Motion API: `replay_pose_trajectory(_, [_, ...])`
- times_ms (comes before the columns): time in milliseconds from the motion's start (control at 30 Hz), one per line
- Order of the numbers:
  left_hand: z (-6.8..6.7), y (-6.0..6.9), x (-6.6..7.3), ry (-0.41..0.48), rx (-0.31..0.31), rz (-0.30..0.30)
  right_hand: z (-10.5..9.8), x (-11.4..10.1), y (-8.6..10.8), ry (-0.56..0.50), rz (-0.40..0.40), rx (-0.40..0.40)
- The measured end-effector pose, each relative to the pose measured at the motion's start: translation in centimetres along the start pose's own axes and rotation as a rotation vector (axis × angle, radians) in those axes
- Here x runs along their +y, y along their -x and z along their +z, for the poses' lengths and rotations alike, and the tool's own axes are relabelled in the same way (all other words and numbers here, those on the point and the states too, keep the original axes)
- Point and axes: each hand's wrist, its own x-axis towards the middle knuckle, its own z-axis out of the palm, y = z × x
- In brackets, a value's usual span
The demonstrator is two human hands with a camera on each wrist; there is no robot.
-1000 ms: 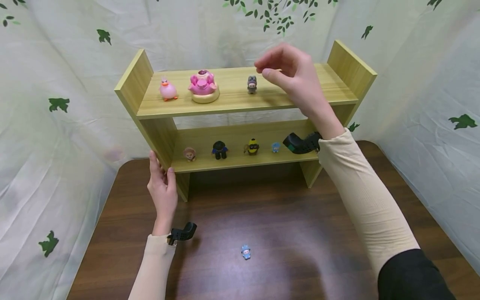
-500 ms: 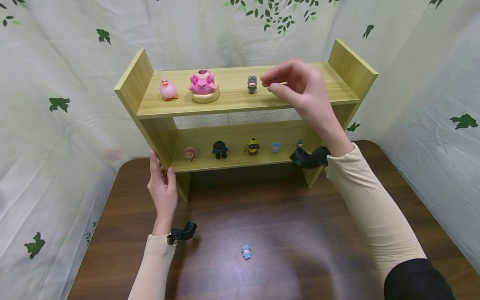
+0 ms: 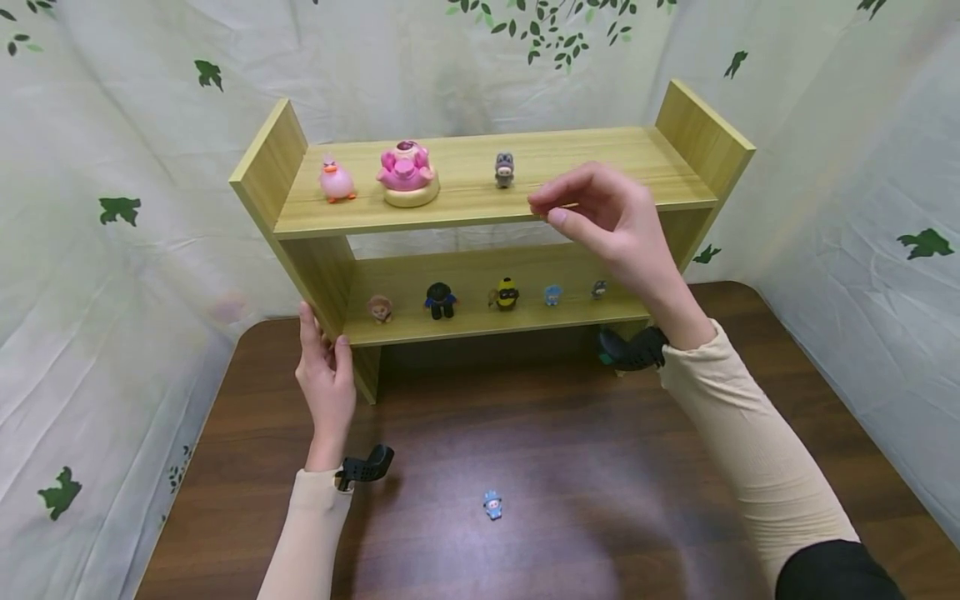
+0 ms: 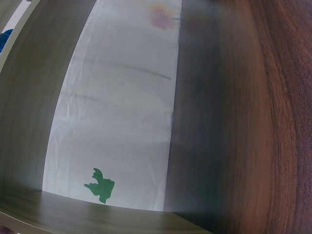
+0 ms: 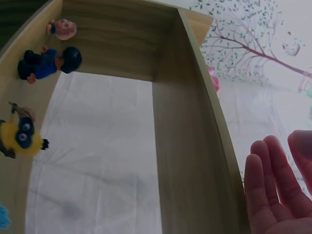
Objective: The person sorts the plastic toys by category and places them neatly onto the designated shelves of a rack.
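Note:
My right hand (image 3: pixel 611 221) hovers in front of the upper shelf's front edge. Its fingers are gently bent, with nothing seen between them. A small grey figurine with ears (image 3: pixel 504 170) stands on the upper shelf, left of those fingertips and apart from them. My left hand (image 3: pixel 327 383) rests against the left side panel of the wooden shelf unit (image 3: pixel 315 279), its index finger straight and the thumb at the front edge. On the table, nearer me, lies a small light-blue figurine (image 3: pixel 492 505). In the right wrist view, fingers (image 5: pixel 280 180) show beside the shelf edge.
A pink duck figurine (image 3: pixel 336 181) and a pink bear figurine (image 3: pixel 406 172) stand on the upper shelf. The lower shelf carries several small figures, among them a yellow one (image 3: pixel 506 295) and a black one (image 3: pixel 440 300). Printed curtains surround the brown table (image 3: pixel 420 450).
My right hand has come down and slightly right, away from beside the grey figurine. A small grey figure at the right of the lower shelf has come into view. My left hand stays put.

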Motion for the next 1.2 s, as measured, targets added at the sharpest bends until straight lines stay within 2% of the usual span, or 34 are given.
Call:
replay_pose_trajectory(400, [0.0,0.1,0.0,0.008,0.007,0.000,0.6,0.5,2.8,-0.059,0.080,-0.027])
replay_pose_trajectory(1000, [0.0,0.1,-0.2,0.019,0.000,0.007,1.7,3.0,7.5,0.008,0.177,-0.143])
replay_pose_trajectory(1200, [0.0,0.1,-0.2,0.015,0.002,0.008,2.4,4.2,9.1,-0.011,0.203,-0.166])
